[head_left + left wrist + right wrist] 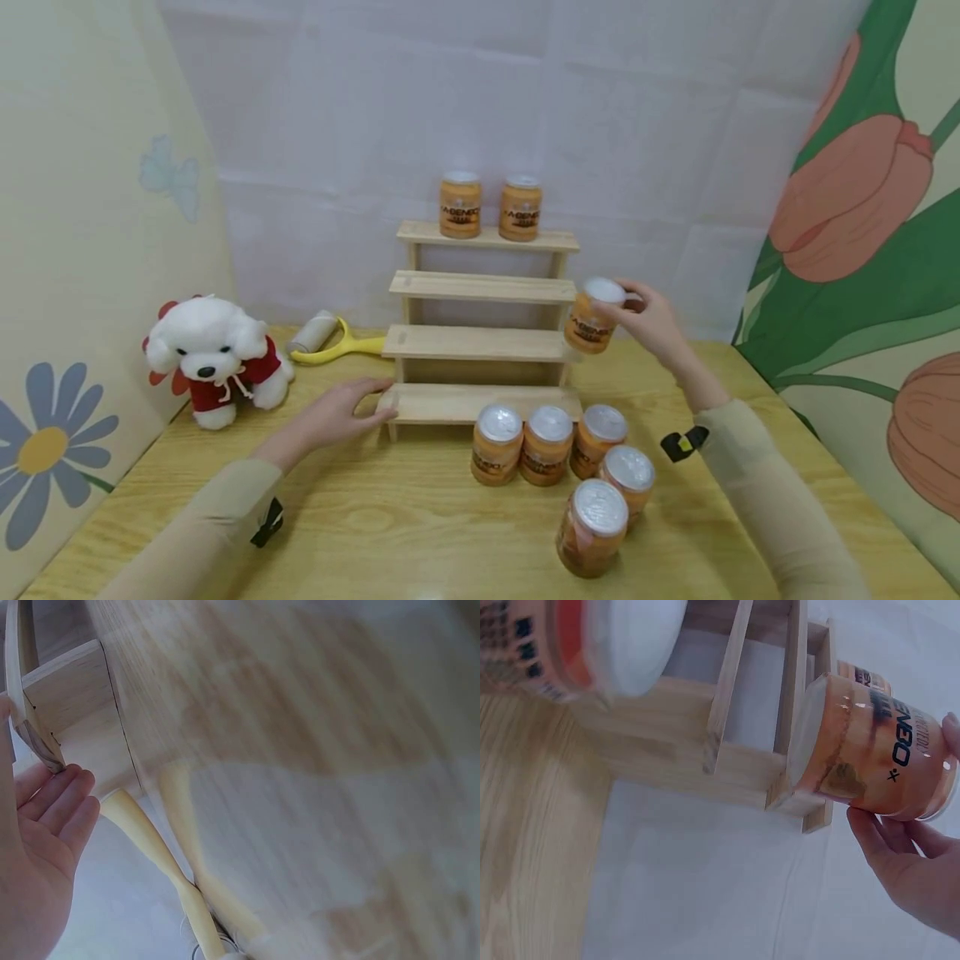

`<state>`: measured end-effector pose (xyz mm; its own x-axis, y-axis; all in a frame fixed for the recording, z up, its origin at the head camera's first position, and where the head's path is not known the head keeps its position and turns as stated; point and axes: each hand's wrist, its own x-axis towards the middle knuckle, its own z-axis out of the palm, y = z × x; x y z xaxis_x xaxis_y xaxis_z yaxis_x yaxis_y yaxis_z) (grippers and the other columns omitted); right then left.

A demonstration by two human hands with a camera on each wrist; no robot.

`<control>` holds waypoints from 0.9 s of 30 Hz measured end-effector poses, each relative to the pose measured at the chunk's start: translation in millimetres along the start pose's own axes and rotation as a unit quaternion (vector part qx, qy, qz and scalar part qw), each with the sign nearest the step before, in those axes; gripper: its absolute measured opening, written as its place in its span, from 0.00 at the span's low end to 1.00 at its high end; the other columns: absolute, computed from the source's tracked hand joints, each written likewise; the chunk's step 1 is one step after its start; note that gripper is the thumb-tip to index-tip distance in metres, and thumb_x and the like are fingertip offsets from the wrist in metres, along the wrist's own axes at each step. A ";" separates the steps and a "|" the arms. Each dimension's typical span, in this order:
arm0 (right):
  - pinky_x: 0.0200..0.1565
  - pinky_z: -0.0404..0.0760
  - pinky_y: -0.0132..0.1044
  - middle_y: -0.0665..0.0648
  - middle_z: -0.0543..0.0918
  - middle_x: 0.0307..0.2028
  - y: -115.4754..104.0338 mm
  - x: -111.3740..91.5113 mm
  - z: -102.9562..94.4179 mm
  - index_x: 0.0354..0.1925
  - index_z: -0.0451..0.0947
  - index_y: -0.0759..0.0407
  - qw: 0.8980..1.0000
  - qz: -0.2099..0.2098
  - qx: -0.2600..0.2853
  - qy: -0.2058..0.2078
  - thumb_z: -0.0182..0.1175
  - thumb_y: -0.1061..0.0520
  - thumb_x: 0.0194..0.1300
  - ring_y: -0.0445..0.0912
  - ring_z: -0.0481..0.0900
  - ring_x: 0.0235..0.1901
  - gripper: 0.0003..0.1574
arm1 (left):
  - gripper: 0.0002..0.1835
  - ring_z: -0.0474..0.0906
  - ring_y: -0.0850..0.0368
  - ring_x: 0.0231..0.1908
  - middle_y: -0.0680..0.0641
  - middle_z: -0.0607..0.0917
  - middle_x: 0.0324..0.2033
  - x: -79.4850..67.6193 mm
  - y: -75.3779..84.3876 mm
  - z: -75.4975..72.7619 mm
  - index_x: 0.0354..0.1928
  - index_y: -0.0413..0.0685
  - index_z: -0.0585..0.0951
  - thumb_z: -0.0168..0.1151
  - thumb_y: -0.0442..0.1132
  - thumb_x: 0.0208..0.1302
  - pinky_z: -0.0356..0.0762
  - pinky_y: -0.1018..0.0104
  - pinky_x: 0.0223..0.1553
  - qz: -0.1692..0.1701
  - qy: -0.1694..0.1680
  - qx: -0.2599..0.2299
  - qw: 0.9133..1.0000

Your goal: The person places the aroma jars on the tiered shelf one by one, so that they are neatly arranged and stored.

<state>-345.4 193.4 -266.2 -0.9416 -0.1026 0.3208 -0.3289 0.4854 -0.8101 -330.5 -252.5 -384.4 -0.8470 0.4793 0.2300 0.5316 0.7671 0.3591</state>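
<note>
Orange, 1 jar [588, 327] hangs right of frame centre, gripped by the right hand [649, 322]; left of centre, the left hand [341, 412] pinches the wooden rack's [480, 342] bottom step [438, 403]; 5 jars [547, 450] stand lower right on the counter [390, 521].

Head view: we're looking forward and down, facing wooden shelf [480, 342] nearly front-on, from well back, both hands in frame. Left wrist view: we're peering from close beside left hand [45, 859], frame rolled sideways, sharing shelf's left end and yellow handle [152, 844] with head view. Right wrist view: we're looking sideways-rolled past shelf's right end, near jar [885, 750], sharing both with head view.
</note>
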 end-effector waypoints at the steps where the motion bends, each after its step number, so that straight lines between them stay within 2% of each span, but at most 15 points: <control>1: 0.49 0.77 0.44 0.63 0.73 0.56 -3.1 1.6 2.9 0.64 0.66 0.58 1.000 -0.002 0.003 0.001 0.62 0.44 0.61 0.53 0.75 0.51 0.38 | 0.35 0.71 0.39 0.58 0.37 0.75 0.58 -0.2 -0.1 -0.1 0.63 0.40 0.71 0.56 0.59 0.64 0.69 0.43 0.59 -0.001 0.001 0.001 1.000; 5: 0.46 0.78 0.40 0.62 0.74 0.55 -14.3 8.4 14.9 0.63 0.68 0.58 1.000 -0.014 0.007 0.006 0.63 0.45 0.60 0.53 0.76 0.51 0.37 | 0.34 0.72 0.38 0.58 0.36 0.76 0.58 -0.6 -0.7 -0.4 0.62 0.39 0.71 0.56 0.58 0.64 0.70 0.43 0.58 0.001 0.005 0.005 1.000; 9: 0.48 0.79 0.41 0.62 0.76 0.54 -25.9 16.8 27.4 0.62 0.69 0.58 0.999 -0.030 0.017 0.015 0.65 0.47 0.59 0.53 0.77 0.52 0.36 | 0.34 0.71 0.38 0.58 0.36 0.75 0.58 -0.6 -0.3 -1.4 0.62 0.39 0.71 0.56 0.57 0.64 0.69 0.43 0.58 0.002 0.007 0.005 1.000; 14: 0.50 0.80 0.42 0.62 0.77 0.54 -40.8 28.8 42.0 0.60 0.71 0.59 0.997 -0.048 0.060 0.022 0.69 0.50 0.55 0.53 0.77 0.53 0.36 | 0.35 0.70 0.37 0.59 0.35 0.75 0.59 -0.5 -0.2 -1.4 0.62 0.38 0.71 0.56 0.58 0.64 0.68 0.42 0.59 0.002 0.004 -0.003 1.000; 21: 0.44 0.81 0.36 0.62 0.77 0.53 -55.8 44.3 58.4 0.59 0.71 0.60 0.993 -0.060 0.092 0.034 0.69 0.54 0.54 0.51 0.78 0.51 0.35 | 0.35 0.71 0.37 0.58 0.36 0.75 0.58 0.0 0.7 -0.7 0.62 0.38 0.71 0.56 0.58 0.64 0.69 0.43 0.59 0.005 0.006 0.002 1.000; 27: 0.54 0.77 0.40 0.61 0.76 0.54 -64.1 59.4 77.8 0.58 0.72 0.62 0.990 -0.075 0.110 0.051 0.69 0.56 0.55 0.52 0.77 0.52 0.33 | 0.34 0.72 0.38 0.58 0.36 0.76 0.57 -1.1 0.8 -0.2 0.61 0.37 0.72 0.57 0.57 0.64 0.69 0.44 0.59 0.009 0.009 -0.003 1.000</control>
<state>-385.9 88.6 -233.4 -0.8726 -0.0658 0.4840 -0.4826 0.2685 -0.8337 -329.1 -252.5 -384.2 -0.8370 0.4857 0.2520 0.5469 0.7561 0.3595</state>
